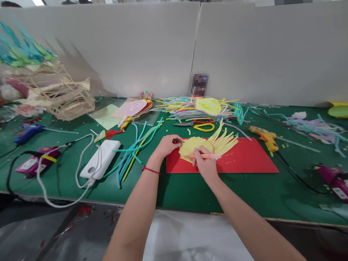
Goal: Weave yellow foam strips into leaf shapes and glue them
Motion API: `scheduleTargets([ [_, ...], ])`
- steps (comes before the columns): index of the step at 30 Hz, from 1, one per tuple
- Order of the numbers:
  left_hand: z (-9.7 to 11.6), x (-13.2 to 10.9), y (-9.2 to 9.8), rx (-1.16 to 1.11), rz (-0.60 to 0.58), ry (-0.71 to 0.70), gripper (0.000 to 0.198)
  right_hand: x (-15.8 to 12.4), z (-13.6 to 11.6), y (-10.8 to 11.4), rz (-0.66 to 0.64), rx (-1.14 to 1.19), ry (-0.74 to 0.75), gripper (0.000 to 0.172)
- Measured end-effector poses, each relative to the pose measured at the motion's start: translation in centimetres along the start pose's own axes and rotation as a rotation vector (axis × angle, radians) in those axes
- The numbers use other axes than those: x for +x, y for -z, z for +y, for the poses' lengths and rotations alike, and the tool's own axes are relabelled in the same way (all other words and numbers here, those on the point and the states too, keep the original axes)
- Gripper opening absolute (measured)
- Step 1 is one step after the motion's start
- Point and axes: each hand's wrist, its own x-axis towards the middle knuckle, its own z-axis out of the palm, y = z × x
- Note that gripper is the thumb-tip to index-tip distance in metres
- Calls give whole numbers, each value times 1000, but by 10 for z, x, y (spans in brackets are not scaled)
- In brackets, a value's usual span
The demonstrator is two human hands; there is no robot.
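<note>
A yellow fringed craft piece, round on the left with long loose strips fanning out to the right, lies on a red sheet. My left hand is at its upper left edge, thumb and fingers closed on the rim. In my right hand is an orange pen, held nearly level over the lower part of the yellow piece. The fingers partly cover the piece, and the exact spot of the pen's tip is hard to make out.
Yellow-handled scissors lie behind the red sheet, before a heap of coloured strips. A yellow glue gun with its cord is to the right. A white power bank and blue-green strips lie left. Farther left stands a stick frame.
</note>
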Motion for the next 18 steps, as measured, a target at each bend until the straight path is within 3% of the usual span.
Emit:
scheduleTargets([
  [12, 2, 2, -1, -32, 71, 10, 11, 1, 3, 0, 11, -15, -8, 33],
  [15, 22, -1, 2, -61, 227, -11, 11, 4, 1, 4, 38, -34, 13, 33],
  [18, 58, -26, 7, -124, 340, -80, 32, 11, -6, 19, 67, -106, 59, 31],
])
